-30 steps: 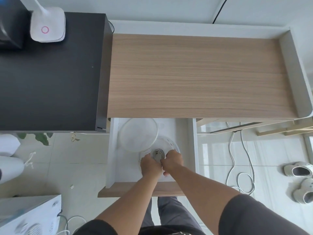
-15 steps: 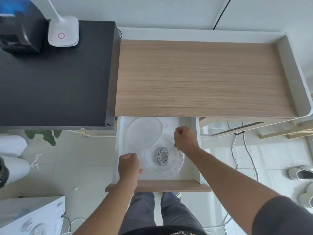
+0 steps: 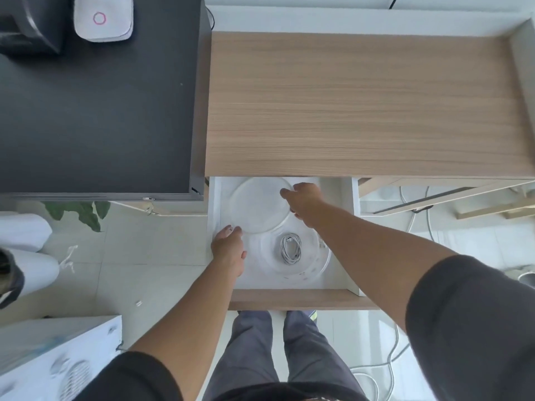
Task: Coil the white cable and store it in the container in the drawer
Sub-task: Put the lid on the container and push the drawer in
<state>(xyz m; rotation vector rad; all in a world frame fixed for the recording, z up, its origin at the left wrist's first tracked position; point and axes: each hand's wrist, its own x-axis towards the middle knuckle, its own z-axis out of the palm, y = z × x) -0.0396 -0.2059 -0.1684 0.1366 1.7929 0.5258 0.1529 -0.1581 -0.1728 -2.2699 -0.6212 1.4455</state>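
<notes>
The coiled white cable [image 3: 290,248] lies inside the clear container [image 3: 324,263] in the open drawer [image 3: 337,273]. The right hand [image 3: 304,201] pinches the far-right rim of the round lid [image 3: 257,206]; the left hand [image 3: 228,250], fingers together, touches its near-left edge.

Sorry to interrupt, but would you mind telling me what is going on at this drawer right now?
A person is storing a cable. The coiled white cable already lies inside the clear round container in the open drawer. The right hand reaches to the far edge of the round translucent lid, which lies partly over the container's back rim, while the left hand sits at the lid's near left edge. The container is not yet covered.
</notes>
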